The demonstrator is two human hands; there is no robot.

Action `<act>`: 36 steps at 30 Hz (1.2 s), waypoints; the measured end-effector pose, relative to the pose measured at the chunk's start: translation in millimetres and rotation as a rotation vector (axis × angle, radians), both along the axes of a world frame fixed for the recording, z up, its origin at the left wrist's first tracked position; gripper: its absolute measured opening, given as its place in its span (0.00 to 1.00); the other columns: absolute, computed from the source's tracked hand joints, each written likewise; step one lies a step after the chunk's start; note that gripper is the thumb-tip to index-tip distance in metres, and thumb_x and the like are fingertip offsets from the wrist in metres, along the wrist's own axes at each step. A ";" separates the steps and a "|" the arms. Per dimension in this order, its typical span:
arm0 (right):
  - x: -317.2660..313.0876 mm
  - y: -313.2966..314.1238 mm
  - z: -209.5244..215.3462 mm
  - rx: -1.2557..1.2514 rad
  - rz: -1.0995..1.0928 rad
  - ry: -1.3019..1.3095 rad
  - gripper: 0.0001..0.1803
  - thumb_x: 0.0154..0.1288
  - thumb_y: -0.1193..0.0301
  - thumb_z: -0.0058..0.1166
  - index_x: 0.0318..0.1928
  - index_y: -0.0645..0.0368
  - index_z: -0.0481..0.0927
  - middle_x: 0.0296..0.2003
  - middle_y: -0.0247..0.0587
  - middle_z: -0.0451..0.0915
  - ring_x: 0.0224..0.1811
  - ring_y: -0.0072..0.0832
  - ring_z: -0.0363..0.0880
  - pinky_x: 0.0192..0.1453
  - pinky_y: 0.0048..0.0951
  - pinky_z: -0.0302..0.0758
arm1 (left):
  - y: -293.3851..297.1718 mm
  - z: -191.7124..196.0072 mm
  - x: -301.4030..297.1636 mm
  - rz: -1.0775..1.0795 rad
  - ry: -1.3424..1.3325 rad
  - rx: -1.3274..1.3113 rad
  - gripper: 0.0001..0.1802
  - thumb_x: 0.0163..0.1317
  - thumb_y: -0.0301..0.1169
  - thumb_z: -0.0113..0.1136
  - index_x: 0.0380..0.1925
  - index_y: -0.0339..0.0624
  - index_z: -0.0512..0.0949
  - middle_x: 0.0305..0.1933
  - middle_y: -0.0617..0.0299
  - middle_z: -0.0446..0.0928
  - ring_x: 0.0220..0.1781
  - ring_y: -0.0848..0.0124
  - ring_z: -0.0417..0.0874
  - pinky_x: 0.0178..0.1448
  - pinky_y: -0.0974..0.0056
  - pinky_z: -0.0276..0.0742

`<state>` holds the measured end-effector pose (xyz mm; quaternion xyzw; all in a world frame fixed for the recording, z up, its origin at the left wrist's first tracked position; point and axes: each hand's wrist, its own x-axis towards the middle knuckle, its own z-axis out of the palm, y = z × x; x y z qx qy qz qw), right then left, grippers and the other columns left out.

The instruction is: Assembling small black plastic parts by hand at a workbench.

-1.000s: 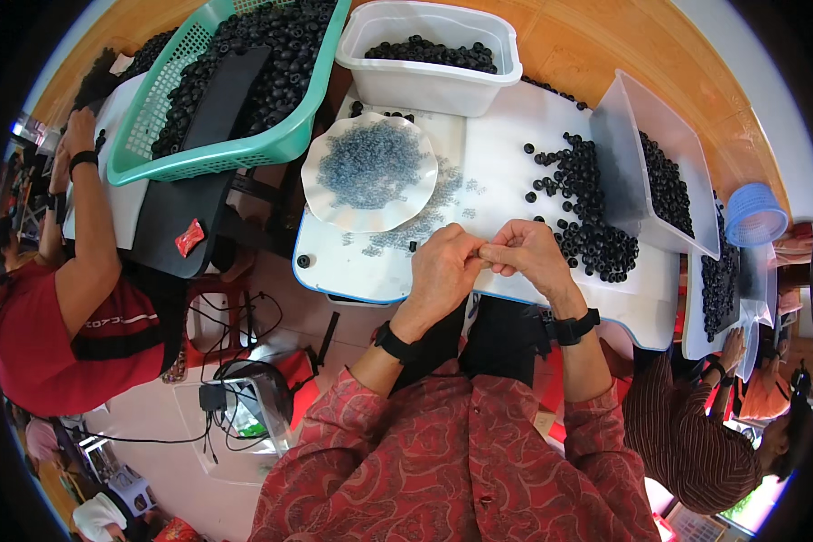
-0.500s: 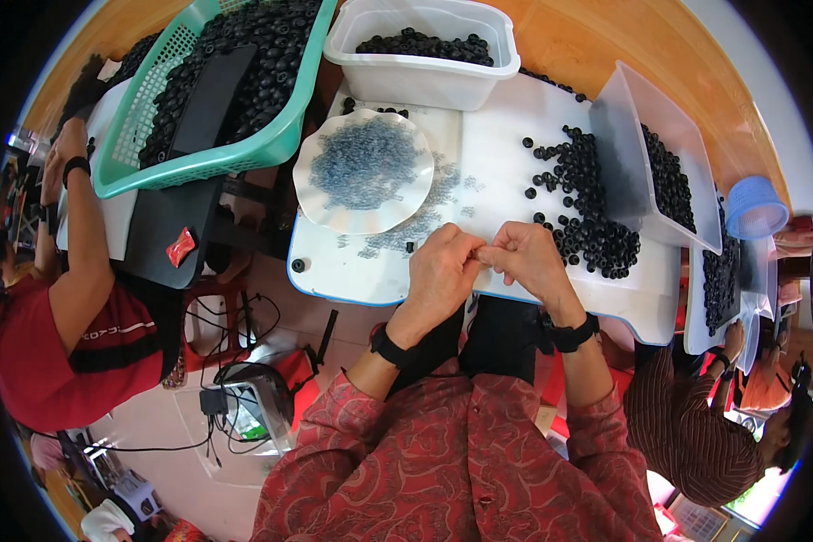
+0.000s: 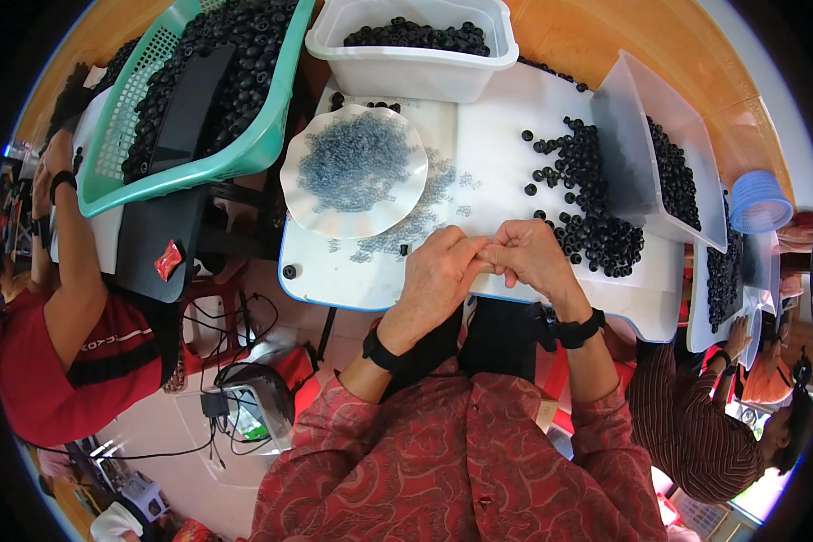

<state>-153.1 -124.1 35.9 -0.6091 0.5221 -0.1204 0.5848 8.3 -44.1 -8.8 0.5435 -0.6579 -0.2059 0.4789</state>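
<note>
Since the earlier frame your hands have barely shifted. Your left hand (image 3: 438,271) and right hand (image 3: 528,257) meet fingertip to fingertip at the near edge of the white table (image 3: 334,275), pinched on something too small to make out. Black rings (image 3: 592,221) lie piled just right; a plate of small clear rings (image 3: 357,167) sits far left. So near the edge, a fumbled piece could drop to the floor.

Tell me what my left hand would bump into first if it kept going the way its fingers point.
Most likely your right hand: the left hand points right and slightly up, and their fingertips already meet above the white table.
</note>
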 end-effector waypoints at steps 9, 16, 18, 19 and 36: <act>1.7 -1.0 4.6 0.045 -0.023 0.019 0.10 0.61 0.75 0.65 0.26 0.67 0.79 0.19 0.39 0.79 0.14 0.18 0.74 0.17 0.20 0.69 | -5.6 -0.9 0.6 -0.056 0.002 0.015 0.13 0.54 0.24 0.69 0.41 0.36 0.84 0.29 0.55 0.75 0.30 0.58 0.80 0.34 0.58 0.76; 2.1 -6.6 3.6 0.071 0.018 0.043 0.10 0.60 0.75 0.65 0.26 0.66 0.79 0.19 0.39 0.79 0.14 0.19 0.75 0.17 0.20 0.69 | -7.4 -1.5 1.9 -0.065 -0.027 0.007 0.14 0.54 0.24 0.70 0.41 0.35 0.83 0.29 0.54 0.75 0.29 0.58 0.79 0.33 0.59 0.75; 2.6 -5.0 4.6 0.056 0.028 0.049 0.10 0.60 0.75 0.65 0.25 0.66 0.79 0.19 0.39 0.79 0.15 0.19 0.76 0.17 0.20 0.70 | -6.9 -1.0 2.2 -0.065 -0.029 0.006 0.14 0.53 0.24 0.70 0.41 0.35 0.83 0.29 0.54 0.75 0.29 0.58 0.79 0.33 0.59 0.75; 2.0 -3.6 4.4 0.036 0.023 0.071 0.10 0.60 0.75 0.65 0.25 0.66 0.79 0.18 0.40 0.79 0.15 0.20 0.76 0.17 0.20 0.70 | -6.5 -0.5 2.2 -0.073 -0.040 0.006 0.14 0.53 0.24 0.70 0.41 0.35 0.83 0.29 0.54 0.75 0.29 0.58 0.79 0.33 0.59 0.75; 1.4 11.2 1.9 -0.072 -0.045 -0.001 0.12 0.60 0.72 0.67 0.27 0.67 0.79 0.19 0.38 0.79 0.15 0.20 0.77 0.16 0.21 0.71 | -2.6 -0.1 -0.6 -0.037 -0.049 0.000 0.12 0.54 0.21 0.68 0.39 0.36 0.82 0.32 0.53 0.77 0.32 0.56 0.81 0.35 0.58 0.77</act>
